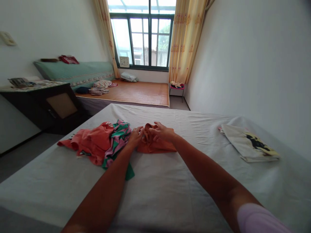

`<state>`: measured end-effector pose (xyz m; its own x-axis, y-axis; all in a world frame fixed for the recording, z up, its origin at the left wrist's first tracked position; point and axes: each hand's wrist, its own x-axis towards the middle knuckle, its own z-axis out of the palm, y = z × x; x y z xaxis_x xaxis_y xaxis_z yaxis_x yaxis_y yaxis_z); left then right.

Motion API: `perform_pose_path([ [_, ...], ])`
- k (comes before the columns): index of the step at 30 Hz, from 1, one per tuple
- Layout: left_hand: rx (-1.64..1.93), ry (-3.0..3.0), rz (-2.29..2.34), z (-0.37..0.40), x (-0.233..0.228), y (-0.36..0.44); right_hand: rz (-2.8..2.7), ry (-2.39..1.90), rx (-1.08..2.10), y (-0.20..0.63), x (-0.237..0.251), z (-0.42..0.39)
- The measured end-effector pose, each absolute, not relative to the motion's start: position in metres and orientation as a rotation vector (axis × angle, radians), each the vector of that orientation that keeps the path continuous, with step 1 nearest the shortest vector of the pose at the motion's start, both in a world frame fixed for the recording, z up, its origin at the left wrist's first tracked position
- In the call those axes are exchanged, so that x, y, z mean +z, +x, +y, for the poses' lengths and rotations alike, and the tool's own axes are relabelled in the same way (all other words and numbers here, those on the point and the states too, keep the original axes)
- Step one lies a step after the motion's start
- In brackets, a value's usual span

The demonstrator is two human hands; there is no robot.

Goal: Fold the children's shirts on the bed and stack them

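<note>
An orange garment [155, 148], probably a shirt, lies in front of me on the bed's white sheet, bunched around a round opening at its top. At its left edge, my left hand [136, 135] has its fingers bent in, seemingly pinching the cloth. My right hand [164, 131] rests over the bunched upper part, fingers apart and pointing left; its lower fingers are partly hidden. Just left of my left hand is a crumpled green and pink patterned garment [119, 134], against a coral-red garment [94, 142] in a loose heap.
On the right of the white sheet [165, 184] lies a folded white garment with a dark print [252, 144]. Beyond stands a second bed with a brown mat [138, 92] and clothes on it. A dark cabinet [60, 106] is at left, a small pink stool [177, 86] by the curtain.
</note>
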<state>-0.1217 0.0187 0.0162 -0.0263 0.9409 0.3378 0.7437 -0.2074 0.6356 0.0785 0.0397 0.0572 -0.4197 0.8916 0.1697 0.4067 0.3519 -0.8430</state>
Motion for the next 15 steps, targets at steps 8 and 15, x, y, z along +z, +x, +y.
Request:
perform_pose_path([
  [8,1.269,2.368,1.545,-0.004,0.039,-0.090,-2.172,-1.137,0.466,0.103,0.056,0.021],
  [15,0.889,2.617,1.448,-0.014,0.032,-0.081,-2.061,-1.296,0.237,0.138,0.015,0.032],
])
